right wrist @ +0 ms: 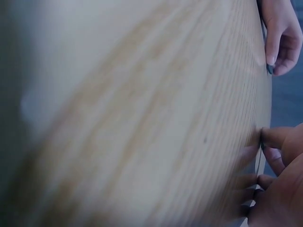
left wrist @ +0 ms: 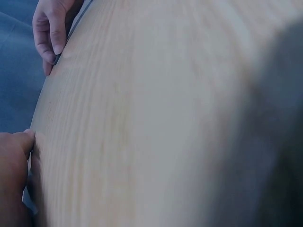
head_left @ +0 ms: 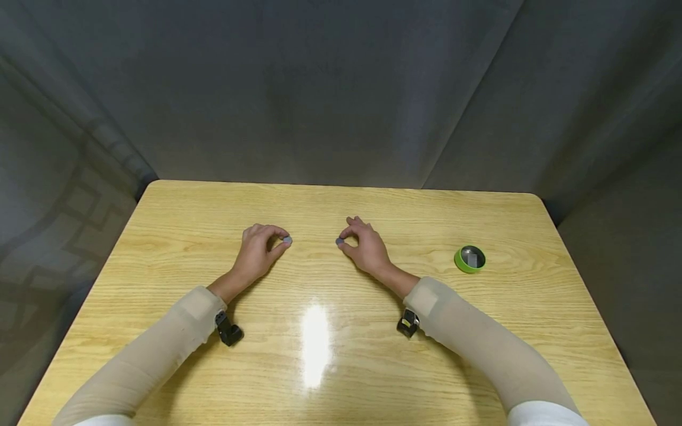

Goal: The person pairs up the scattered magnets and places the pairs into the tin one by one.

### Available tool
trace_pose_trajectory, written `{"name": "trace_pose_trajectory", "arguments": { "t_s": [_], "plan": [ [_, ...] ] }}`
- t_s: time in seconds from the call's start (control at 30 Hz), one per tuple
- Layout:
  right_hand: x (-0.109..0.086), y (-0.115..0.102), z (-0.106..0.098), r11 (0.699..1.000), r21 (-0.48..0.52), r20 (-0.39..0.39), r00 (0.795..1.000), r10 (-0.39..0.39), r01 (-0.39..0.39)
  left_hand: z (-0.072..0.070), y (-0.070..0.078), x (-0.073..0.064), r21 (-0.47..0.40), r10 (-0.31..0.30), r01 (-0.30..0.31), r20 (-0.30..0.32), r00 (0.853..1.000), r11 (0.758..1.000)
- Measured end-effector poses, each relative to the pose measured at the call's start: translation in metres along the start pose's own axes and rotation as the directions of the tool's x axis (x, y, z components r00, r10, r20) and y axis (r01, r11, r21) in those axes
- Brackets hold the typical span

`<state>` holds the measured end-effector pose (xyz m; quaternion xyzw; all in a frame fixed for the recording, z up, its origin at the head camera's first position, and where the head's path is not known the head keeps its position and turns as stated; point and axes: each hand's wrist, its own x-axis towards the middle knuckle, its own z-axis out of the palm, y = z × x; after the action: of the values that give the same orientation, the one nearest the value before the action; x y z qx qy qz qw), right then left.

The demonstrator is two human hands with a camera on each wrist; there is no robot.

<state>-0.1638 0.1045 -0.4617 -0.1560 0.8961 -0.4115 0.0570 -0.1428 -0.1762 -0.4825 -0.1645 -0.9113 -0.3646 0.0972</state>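
Between thumb and index finger, my left hand point(head_left: 256, 251) pinches a small round grey disc point(head_left: 288, 239), low over the middle of the wooden table point(head_left: 319, 272). Across from it, my right hand point(head_left: 370, 248) pinches a second small disc point(head_left: 339, 241), darker and bluish grey, with its other fingers fanned out behind. A short gap of bare wood separates the two discs. The thin dark edge of the left hand's disc point(right wrist: 270, 69) shows at its fingertips in the right wrist view. My own left hand point(left wrist: 13, 172) hides its disc in the left wrist view.
To the right of my right hand stands a small round bowl point(head_left: 459, 263), green outside and metallic inside, with a pale grey rectangular piece point(head_left: 472, 260) in it. Dark grey curtains point(head_left: 341, 94) hang behind the table's far edge and at both sides.
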Motion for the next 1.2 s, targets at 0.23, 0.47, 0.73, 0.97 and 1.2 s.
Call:
{"name": "trace_pose_trajectory", "arguments": {
  "t_s": [0.23, 0.47, 0.73, 0.97, 1.2],
  "plan": [
    [0.002, -0.001, -0.002, 1.000, -0.016, 0.011, 1.000, -0.001, 0.001, 0.000, 0.000, 0.001, -0.008, 0.036, -0.036, -0.009, 0.999, 0.999],
    [0.003, -0.002, -0.005, 0.999, -0.045, 0.011, 1.000, -0.004, 0.004, 0.001, 0.002, 0.005, -0.016, 0.045, -0.045, -0.008, 0.999, 0.999],
    [0.005, -0.003, -0.002, 0.998, -0.062, 0.007, 1.000, -0.014, 0.014, 0.005, 0.008, 0.009, 0.001, 0.052, -0.052, 0.024, 0.998, 0.999],
    [0.005, -0.004, 0.001, 0.998, -0.054, 0.000, 1.000, -0.015, 0.015, 0.011, 0.014, 0.013, 0.013, 0.036, -0.036, 0.051, 0.998, 0.999],
    [0.003, -0.006, 0.004, 0.998, -0.067, 0.000, 1.000, -0.019, 0.019, 0.014, 0.021, 0.014, 0.036, 0.028, -0.031, 0.082, 0.996, 0.999]
  ]
}}
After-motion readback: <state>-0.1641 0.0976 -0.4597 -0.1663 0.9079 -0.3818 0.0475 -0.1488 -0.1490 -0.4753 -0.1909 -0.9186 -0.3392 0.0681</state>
